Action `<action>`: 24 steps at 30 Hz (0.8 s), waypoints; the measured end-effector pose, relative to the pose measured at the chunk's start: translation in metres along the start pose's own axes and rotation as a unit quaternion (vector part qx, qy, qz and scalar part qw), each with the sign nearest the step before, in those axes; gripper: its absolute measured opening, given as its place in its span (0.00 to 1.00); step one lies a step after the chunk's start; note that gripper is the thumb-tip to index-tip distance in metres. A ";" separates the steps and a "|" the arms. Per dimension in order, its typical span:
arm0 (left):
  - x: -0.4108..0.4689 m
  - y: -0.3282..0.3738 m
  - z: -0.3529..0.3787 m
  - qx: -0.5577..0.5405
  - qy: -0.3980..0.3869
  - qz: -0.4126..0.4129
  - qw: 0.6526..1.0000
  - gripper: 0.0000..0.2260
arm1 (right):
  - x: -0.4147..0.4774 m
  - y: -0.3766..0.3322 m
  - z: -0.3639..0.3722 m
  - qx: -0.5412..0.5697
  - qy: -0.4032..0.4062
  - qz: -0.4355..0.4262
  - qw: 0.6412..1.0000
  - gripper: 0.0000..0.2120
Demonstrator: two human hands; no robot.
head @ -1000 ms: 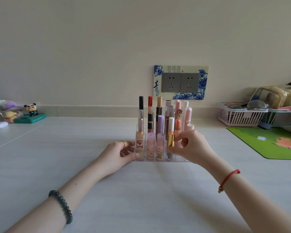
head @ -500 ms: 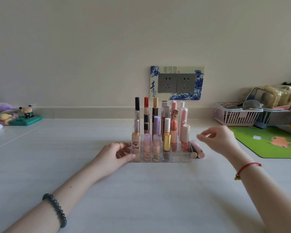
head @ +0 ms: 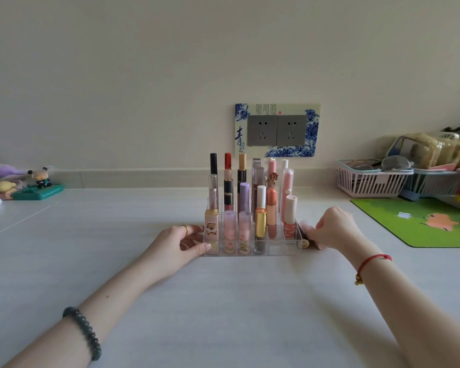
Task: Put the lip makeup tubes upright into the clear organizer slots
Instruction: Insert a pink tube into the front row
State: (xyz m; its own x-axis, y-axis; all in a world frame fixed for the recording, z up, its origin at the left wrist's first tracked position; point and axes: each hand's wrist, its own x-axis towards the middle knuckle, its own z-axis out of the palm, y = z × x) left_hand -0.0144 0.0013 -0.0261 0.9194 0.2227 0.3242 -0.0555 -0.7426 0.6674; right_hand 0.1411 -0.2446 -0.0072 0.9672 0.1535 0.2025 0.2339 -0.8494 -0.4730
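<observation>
Left of the clear organizer (head: 250,251), the surface (head: 117,235) lies bare out to the toys (head: 37,181). The left hand (head: 175,245) braces the organizer's left wall, fingers spread, grasping nothing. Upright tubes (head: 243,208) fill most slots. Just right of the organizer, the right hand (head: 332,227) grips a lying tube (head: 304,243). Beyond lie a green mat (head: 422,221) and baskets (head: 369,181)
</observation>
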 end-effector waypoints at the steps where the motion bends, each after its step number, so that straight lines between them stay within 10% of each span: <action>1: 0.000 0.000 0.000 0.001 0.000 0.001 1.000 0.08 | 0.000 0.001 0.001 -0.003 0.003 0.003 1.000 0.20; 7: 0.000 -0.001 0.000 0.002 -0.002 0.003 1.000 0.07 | -0.001 0.004 -0.011 0.072 0.098 -0.025 0.992 0.24; 12: 0.001 -0.004 0.000 0.016 -0.008 -0.004 1.000 0.12 | -0.016 -0.013 -0.056 0.293 0.317 -0.067 0.899 0.06; 16: 0.001 -0.004 0.000 0.020 -0.003 -0.002 1.000 0.12 | -0.026 -0.025 -0.065 0.439 0.229 -0.118 0.861 0.07; 24: 0.002 -0.007 0.001 0.013 -0.002 -0.013 1.000 0.14 | -0.039 -0.039 -0.033 0.238 0.029 -0.226 0.944 0.04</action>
State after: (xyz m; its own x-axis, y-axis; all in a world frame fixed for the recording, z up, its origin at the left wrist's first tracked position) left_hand -0.0116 0.0064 -0.0302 0.9221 0.2394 0.3040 -0.0216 -0.7525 0.6582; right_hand 0.0910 -0.2345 0.0320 0.7545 0.4051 0.5163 0.6525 -0.3788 -0.6563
